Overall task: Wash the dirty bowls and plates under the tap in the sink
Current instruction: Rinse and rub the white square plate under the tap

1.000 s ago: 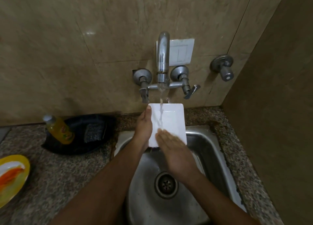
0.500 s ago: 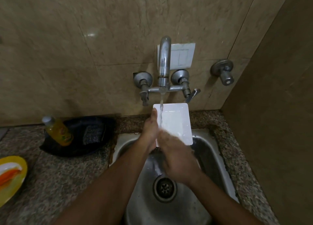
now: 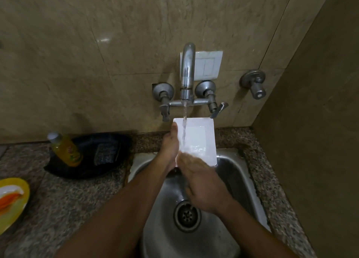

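Speckled granite surface (image 3: pixel 64 195) is wrapping the steel sink (image 3: pixel 235 172) in a tiled corner; left hand (image 3: pixel 170 149) fingers are gripping the white rectangular plate (image 3: pixel 200 139), right hand (image 3: pixel 202 184) lying flat, fingers released, on it

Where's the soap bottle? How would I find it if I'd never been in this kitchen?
Start at the steel sink and look left along the speckled counter to a black tray by the wall. The soap bottle leans there, the only see-through yellow thing with a pale cap.

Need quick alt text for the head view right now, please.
A left hand holds a white square plate under the running tap over a steel sink while the right hand rubs its lower edge. A soap bottle stands left.
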Demonstrator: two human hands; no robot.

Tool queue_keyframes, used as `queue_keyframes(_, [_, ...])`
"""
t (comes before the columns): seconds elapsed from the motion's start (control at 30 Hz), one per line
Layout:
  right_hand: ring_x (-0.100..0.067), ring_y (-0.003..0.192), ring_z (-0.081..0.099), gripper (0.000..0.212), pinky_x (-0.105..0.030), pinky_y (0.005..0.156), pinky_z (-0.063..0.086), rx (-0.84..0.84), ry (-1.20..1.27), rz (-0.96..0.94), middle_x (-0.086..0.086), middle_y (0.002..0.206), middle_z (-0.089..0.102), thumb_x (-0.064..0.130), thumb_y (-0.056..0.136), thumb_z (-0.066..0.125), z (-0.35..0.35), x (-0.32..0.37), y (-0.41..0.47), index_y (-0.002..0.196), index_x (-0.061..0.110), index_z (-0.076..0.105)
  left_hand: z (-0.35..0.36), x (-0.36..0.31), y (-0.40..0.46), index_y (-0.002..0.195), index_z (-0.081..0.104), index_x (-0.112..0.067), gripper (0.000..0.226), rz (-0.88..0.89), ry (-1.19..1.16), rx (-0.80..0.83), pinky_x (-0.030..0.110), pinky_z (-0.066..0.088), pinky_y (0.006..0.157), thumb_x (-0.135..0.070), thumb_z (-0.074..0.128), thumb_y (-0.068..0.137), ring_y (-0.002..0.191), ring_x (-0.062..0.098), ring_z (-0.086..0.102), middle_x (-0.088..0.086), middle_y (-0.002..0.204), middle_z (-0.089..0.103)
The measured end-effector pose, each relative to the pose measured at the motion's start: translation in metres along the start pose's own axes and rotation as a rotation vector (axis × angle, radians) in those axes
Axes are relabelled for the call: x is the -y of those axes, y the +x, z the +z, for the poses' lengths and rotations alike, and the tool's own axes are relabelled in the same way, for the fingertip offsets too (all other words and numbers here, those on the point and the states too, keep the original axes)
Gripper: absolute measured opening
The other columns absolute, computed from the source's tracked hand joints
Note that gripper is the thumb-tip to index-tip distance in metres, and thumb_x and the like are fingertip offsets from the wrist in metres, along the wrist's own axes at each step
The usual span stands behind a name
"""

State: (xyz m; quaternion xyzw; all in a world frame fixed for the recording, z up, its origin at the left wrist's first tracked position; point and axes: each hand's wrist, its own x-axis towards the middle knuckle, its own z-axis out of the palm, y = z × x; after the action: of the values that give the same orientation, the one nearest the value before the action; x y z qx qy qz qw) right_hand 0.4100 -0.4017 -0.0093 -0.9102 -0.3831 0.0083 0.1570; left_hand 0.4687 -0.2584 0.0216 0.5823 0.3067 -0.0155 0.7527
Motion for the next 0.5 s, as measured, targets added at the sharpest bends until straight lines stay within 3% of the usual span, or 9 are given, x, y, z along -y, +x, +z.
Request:
queue_keyframes(0.07, [-0.012, 0.150, 0.017, 0.075, -0.035, 0.123, 0.012, 0.027, 0.026, -0.023, 0.001, 0.162, 0.022, 0.027, 0.086, 0.051, -0.003, -0.005, -0.002, 0.156, 0.021, 0.025, -0.001, 0.001, -0.001, 0.089, 0.068, -0.018, 0.047, -0.010, 0.006, -0.026, 0.036, 0.058, 0.075, -0.058, 0.043, 0.097, 0.081, 0.022, 0.070, 0.001, 0.086, 0.072])
queue_keyframes(0.13, [-0.013, 0.151, 0.013, 0.077, -0.039, 0.123, 0.015, 0.005, 0.012, 0.025, 0.000, 0.163, 0.018, 0.028, 0.084, 0.049, -0.007, -0.009, 0.002, 0.157, 0.021, 0.022, -0.002, 0.003, -0.001, 0.104, 0.070, -0.015, 0.055, -0.030, -0.002, -0.038, 0.045, 0.059, 0.084, -0.062, 0.044, 0.095, 0.088, 0.027, 0.071, 0.006, 0.095, 0.074])
queue_keyframes(0.27, [-0.010, 0.151, 0.013, 0.079, -0.035, 0.123, 0.014, 0.039, 0.087, -0.028, 0.001, 0.163, 0.018, 0.030, 0.085, 0.053, 0.001, 0.003, -0.005, 0.157, 0.020, 0.021, -0.004, 0.001, -0.002, 0.096, 0.068, -0.018, 0.048, -0.029, 0.007, -0.008, 0.031, 0.057, 0.070, -0.059, 0.042, 0.097, 0.082, 0.020, 0.070, 0.000, 0.088, 0.073])
queue_keyframes(0.4, [-0.014, 0.151, 0.011, 0.078, -0.041, 0.121, 0.019, -0.030, 0.031, 0.040, -0.002, 0.163, 0.020, 0.028, 0.084, 0.049, -0.006, -0.010, -0.001, 0.156, 0.017, 0.023, -0.003, 0.009, -0.007, 0.113, 0.068, -0.015, 0.059, -0.055, -0.017, 0.007, 0.047, 0.058, 0.087, -0.065, 0.042, 0.094, 0.092, 0.029, 0.072, 0.009, 0.102, 0.075])
queue_keyframes(0.5, [-0.016, 0.148, 0.023, 0.079, -0.038, 0.121, 0.021, 0.005, 0.100, -0.006, -0.003, 0.161, 0.027, 0.029, 0.082, 0.052, -0.005, 0.007, -0.006, 0.155, 0.015, 0.025, 0.001, 0.001, -0.005, 0.114, 0.068, -0.014, 0.054, -0.046, -0.032, 0.044, 0.042, 0.059, 0.083, -0.059, 0.044, 0.096, 0.088, 0.026, 0.073, 0.007, 0.098, 0.076])
